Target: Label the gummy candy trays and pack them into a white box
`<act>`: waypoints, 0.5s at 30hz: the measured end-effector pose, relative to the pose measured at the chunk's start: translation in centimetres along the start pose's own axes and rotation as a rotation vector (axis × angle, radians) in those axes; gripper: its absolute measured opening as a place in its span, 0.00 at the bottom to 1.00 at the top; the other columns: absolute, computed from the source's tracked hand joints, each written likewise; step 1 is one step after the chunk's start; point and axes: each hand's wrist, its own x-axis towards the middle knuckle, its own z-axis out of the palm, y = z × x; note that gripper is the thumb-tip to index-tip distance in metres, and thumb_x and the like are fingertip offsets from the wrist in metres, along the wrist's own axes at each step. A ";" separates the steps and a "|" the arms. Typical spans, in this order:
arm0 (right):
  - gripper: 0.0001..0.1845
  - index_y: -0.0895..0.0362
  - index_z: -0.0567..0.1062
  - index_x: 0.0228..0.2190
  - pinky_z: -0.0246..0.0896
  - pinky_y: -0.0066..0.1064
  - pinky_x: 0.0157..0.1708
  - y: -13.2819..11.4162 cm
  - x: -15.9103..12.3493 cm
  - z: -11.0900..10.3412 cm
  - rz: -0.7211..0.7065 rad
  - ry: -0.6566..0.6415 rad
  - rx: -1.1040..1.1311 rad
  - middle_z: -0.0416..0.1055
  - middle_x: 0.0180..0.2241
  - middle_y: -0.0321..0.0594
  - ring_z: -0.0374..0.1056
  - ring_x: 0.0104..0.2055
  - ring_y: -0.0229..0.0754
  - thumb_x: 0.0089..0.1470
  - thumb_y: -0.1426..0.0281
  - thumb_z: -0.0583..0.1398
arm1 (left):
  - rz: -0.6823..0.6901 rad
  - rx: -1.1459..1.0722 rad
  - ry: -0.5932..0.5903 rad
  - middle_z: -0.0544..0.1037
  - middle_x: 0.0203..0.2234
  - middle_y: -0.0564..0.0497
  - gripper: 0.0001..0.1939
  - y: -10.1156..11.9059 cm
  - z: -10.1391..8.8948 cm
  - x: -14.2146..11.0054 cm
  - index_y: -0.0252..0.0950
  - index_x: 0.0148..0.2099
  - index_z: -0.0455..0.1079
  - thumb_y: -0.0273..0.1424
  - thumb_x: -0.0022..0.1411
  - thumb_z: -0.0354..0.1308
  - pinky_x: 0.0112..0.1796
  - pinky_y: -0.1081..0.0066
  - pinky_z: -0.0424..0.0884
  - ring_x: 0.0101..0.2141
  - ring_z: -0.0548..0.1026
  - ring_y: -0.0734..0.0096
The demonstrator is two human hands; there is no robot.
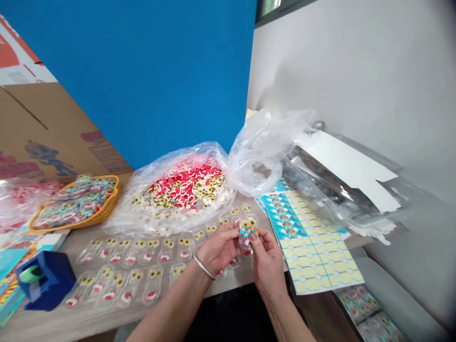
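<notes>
- Two bare hands are meeting in front of the big bag of pieces (188, 187), toward its right end, over the worktop (46, 327).
- The left hand (221, 247) is holding one side of a clear pack (248, 222), its grip narrow; a bangle (204, 268) is circling that wrist.
- The right hand (267, 254) is holding the other side, its grip also narrow, the thumb lying over a blue label (243, 232) on the pack.
- This pack is showing two yellow eyes, just right of the big bag's front edge.
- Many laid-out packs (148, 251) are lying in rows before the bag, showing yellow eyes and red pieces.
- Left of the bag, a yellow basket (107, 216) is holding filled packs; nearer the front, a dark blue holder (59, 273) is standing.
- Right of the bag, printed sheets (320, 261) are lying partly under plastic wrapping (254, 161).
</notes>
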 end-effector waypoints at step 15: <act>0.14 0.56 0.76 0.35 0.64 0.30 0.32 -0.5 0.4 0.5 0.098 -0.029 0.077 0.75 0.30 0.36 0.68 0.29 0.38 0.49 0.61 0.68 | -0.109 0.157 -0.049 0.71 0.21 0.54 0.15 0.8 -0.3 0.5 0.33 0.35 0.72 0.33 0.47 0.72 0.27 0.73 0.66 0.21 0.66 0.79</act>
